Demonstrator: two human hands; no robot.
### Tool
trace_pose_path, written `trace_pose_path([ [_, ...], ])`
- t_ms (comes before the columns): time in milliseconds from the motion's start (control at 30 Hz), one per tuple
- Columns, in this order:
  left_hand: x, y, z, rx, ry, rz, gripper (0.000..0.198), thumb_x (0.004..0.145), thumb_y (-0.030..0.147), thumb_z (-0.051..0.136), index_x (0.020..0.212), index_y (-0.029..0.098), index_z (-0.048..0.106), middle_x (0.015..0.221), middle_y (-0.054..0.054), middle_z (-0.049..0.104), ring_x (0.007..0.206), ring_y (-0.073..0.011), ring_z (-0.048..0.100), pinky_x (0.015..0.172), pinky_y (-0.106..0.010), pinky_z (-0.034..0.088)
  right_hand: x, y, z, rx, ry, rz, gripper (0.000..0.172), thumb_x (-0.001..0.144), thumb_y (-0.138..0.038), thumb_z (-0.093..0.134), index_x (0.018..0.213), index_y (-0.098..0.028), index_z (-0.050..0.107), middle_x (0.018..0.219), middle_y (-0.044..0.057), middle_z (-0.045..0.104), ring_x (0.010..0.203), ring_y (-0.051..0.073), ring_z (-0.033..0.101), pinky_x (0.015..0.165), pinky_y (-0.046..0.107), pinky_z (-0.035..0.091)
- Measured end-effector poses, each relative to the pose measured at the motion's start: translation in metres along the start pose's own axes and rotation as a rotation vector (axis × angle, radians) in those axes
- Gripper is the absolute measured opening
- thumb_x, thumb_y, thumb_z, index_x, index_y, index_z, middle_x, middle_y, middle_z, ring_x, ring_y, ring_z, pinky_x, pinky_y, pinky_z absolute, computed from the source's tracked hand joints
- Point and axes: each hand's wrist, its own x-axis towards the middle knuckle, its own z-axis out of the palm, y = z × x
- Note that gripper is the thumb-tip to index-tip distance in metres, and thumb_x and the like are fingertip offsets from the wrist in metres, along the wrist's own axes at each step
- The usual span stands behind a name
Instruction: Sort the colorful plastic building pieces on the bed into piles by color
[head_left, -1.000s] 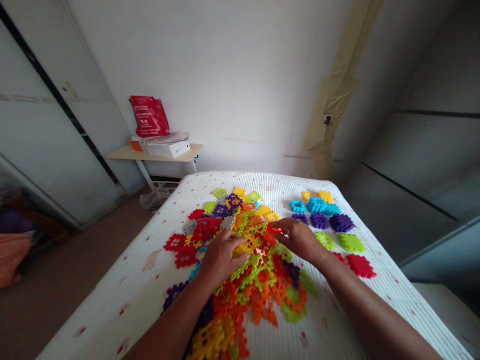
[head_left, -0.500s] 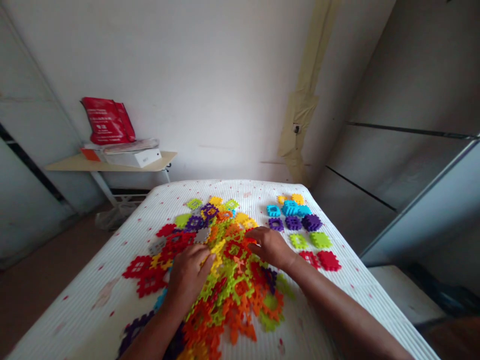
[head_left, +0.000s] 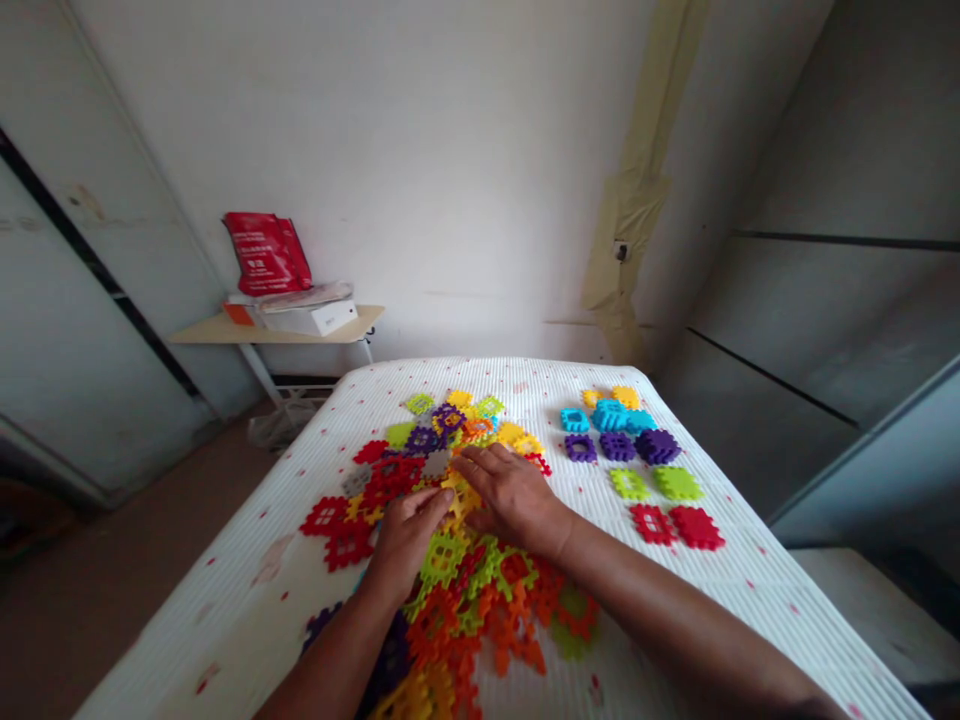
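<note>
A heap of notched plastic interlocking tiles lies before me, with orange (head_left: 435, 620), green (head_left: 444, 558) and red (head_left: 394, 478) ones among them. My left hand (head_left: 409, 540) is closed, thumb and forefinger pinching the left edge of a yellow interlocking tile (head_left: 460, 496). From the right, my right hand (head_left: 517, 500) reaches over the same tile, its fingers along the far side and its thumb on the near side. The palm hides part of the heap. A grey tile (head_left: 435, 465) shows just beyond the fingertips.
At the right, tiles stand sorted by colour in rows: yellow (head_left: 625, 397), light blue (head_left: 610, 414), purple (head_left: 658, 446), green (head_left: 679, 483) and red (head_left: 697, 527). A white cloth (head_left: 247, 600) covers the table. Behind left, a side table (head_left: 202, 330) bears a red bag (head_left: 266, 252) and a white box (head_left: 311, 318).
My right hand has moved left from the heap's right side onto the yellow tile beside my left hand. The view has turned slightly left. The sorted rows look the same.
</note>
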Motion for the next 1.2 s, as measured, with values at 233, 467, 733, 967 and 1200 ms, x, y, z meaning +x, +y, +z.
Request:
trace_pose_path([
  [233, 0.002, -0.003, 0.000, -0.034, -0.044, -0.030, 0.044, 0.063, 0.051, 0.066, 0.086, 0.014, 0.070, 0.069, -0.003, 0.068, 0.072, -0.0207, 0.061, 0.067, -0.029, 0.047, 0.007, 0.011, -0.004, -0.008, -0.040, -0.055, 0.047, 0.077, -0.027, 0.062, 0.122, -0.016, 0.051, 0.118, 0.011, 0.058, 0.103, 0.023, 0.052, 0.086, 0.035, 0.045],
  [467, 0.006, -0.006, -0.002, -0.037, -0.036, -0.050, 0.053, 0.063, 0.057, 0.062, 0.094, 0.015, 0.068, 0.093, -0.008, 0.071, 0.094, -0.0254, 0.063, 0.086, -0.034, 0.047, 0.016, 0.173, -0.069, -0.312, -0.107, 0.647, 0.055, 0.076, -0.028, 0.062, 0.128, -0.020, 0.048, 0.124, 0.008, 0.057, 0.112, 0.021, 0.052, 0.091, 0.028, 0.041],
  [733, 0.010, -0.010, -0.006, -0.004, -0.018, -0.116, 0.045, 0.065, 0.053, 0.062, 0.093, 0.019, 0.068, 0.096, -0.005, 0.072, 0.096, -0.0231, 0.063, 0.085, -0.031, 0.049, 0.002, 0.273, -0.067, -0.342, -0.366, 0.855, 0.059, 0.063, -0.033, 0.074, 0.119, -0.022, 0.059, 0.118, 0.010, 0.062, 0.105, 0.027, 0.058, 0.081, 0.032, 0.046],
  [967, 0.011, -0.013, -0.008, -0.016, -0.009, -0.138, 0.048, 0.064, 0.052, 0.062, 0.094, 0.016, 0.067, 0.095, -0.006, 0.072, 0.092, -0.0231, 0.064, 0.079, -0.030, 0.051, -0.002, 0.288, -0.055, -0.324, -0.417, 0.841, 0.068, 0.061, -0.032, 0.076, 0.125, -0.021, 0.054, 0.124, 0.008, 0.058, 0.109, 0.024, 0.056, 0.086, 0.029, 0.044],
  [1200, 0.012, -0.014, -0.008, 0.051, -0.012, -0.029, 0.042, 0.067, 0.050, 0.060, 0.091, 0.017, 0.069, 0.093, -0.005, 0.072, 0.092, -0.0230, 0.064, 0.083, -0.032, 0.049, 0.000, 0.259, -0.073, -0.392, -0.263, 0.796, 0.054, 0.072, -0.033, 0.067, 0.123, -0.022, 0.055, 0.118, 0.008, 0.062, 0.106, 0.024, 0.057, 0.083, 0.030, 0.045],
])
